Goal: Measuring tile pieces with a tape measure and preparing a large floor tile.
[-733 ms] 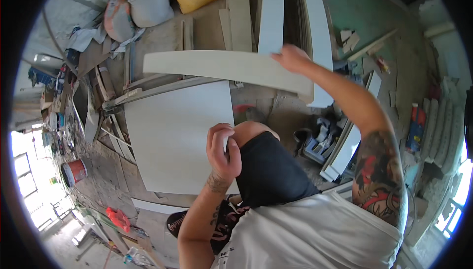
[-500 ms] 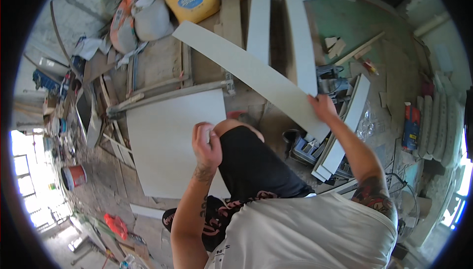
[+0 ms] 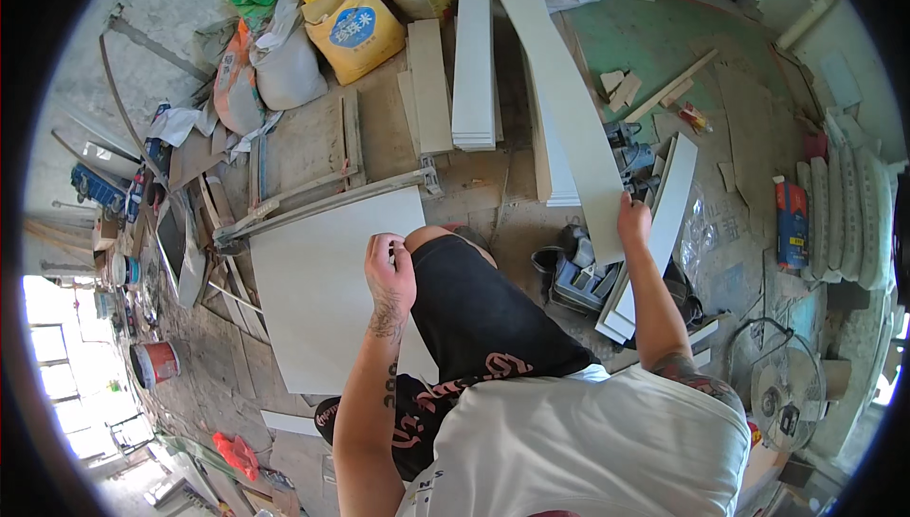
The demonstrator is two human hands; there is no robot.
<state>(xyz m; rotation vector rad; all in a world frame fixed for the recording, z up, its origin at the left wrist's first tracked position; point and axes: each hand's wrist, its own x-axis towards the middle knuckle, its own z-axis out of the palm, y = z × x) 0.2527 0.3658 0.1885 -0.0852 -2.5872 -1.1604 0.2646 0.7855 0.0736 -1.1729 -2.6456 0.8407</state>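
My right hand [image 3: 635,222] grips the near end of a long, narrow white board [image 3: 573,105] by its right edge. The board reaches away from me, its far part over a stack of similar white boards [image 3: 552,171]. My left hand [image 3: 390,269] is curled closed above a large flat white panel [image 3: 322,280], beside my left knee. A small thing seems to show between its fingers, too little of it to name. Under the right forearm lie more white strips [image 3: 669,214], beside a grey toolbox [image 3: 580,280].
Another stack of white boards [image 3: 472,62] lies farther off, right of a yellow sack [image 3: 360,36]. A metal frame [image 3: 327,202] borders the panel's far edge. A fan [image 3: 787,394] stands at the lower right, and a red-and-white bucket [image 3: 154,363] at the left.
The held board has swung clockwise, its far end going right from near the yellow sack to over the right stack. My right hand turned with it; the left hand stayed closed in nearly the same place.
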